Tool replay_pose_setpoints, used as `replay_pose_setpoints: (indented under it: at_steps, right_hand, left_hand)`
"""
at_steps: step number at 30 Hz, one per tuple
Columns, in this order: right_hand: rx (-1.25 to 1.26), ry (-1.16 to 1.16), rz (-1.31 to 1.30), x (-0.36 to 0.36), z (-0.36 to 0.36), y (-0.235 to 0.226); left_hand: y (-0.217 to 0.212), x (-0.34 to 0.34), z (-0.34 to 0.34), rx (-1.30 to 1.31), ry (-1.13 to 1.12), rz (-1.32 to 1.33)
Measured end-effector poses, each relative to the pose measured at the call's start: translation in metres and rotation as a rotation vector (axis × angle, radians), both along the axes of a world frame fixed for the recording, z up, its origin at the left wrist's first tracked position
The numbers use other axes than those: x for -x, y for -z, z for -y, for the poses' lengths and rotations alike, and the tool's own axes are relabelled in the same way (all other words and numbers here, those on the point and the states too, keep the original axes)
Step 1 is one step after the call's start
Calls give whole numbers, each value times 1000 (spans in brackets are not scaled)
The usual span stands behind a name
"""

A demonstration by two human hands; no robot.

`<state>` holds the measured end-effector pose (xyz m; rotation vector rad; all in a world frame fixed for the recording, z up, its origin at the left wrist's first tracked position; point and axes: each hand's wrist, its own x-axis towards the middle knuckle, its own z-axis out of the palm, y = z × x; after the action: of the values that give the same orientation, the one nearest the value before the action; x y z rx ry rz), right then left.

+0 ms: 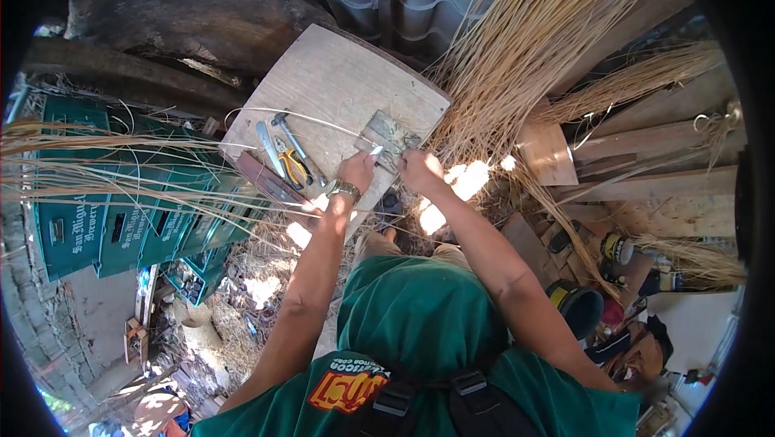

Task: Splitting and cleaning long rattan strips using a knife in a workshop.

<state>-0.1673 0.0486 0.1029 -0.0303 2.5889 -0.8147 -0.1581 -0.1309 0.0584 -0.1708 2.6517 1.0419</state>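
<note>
My left hand, with a watch on its wrist, is closed at the near edge of a worn wooden board. A small bright piece shows at its fingertips; I cannot make out what it is. My right hand is closed beside it, its grip hidden. Just beyond both lies a grey, scuffed block. One thin pale cane strip arcs across the board toward the block and my hands. Left of my hands lie a hammer, pliers with yellow-and-black handles and a flat silver blade.
Long cane bundles lean at the back right. More loose strands stretch from the left over green plastic crates. Wooden planks and a dark bucket stand on the right. Litter covers the ground.
</note>
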Motion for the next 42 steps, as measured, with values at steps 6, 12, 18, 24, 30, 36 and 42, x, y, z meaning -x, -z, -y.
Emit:
replay_pose_setpoints:
  at_steps: [6,12,18,24,30,36,42]
  right_hand:
    - [104,-154,-71,-27,-26,42]
    - [-310,-438,-164,-186,-240,96]
    - [-862,-378,933,-281,-411,102]
    - [266,-121,-238,-119,-246,150]
    - [513,88,402,-23,-57,16]
    - [52,-405,-280,-152,-211,79]
    - [-595,58,638,-338,-420,98]
  left_hand:
    - [-12,10,-12,111,5,64]
    - [-8,5,-1,115,-25,69]
    - [-8,14,-11,214,8,73]
    - [3,22,-21,231,27,51]
    - [-14,14,-19,259,-45,174]
    - [-8,4,-4,310,-58,39]
    - [-6,10,-14,273,-34,28]
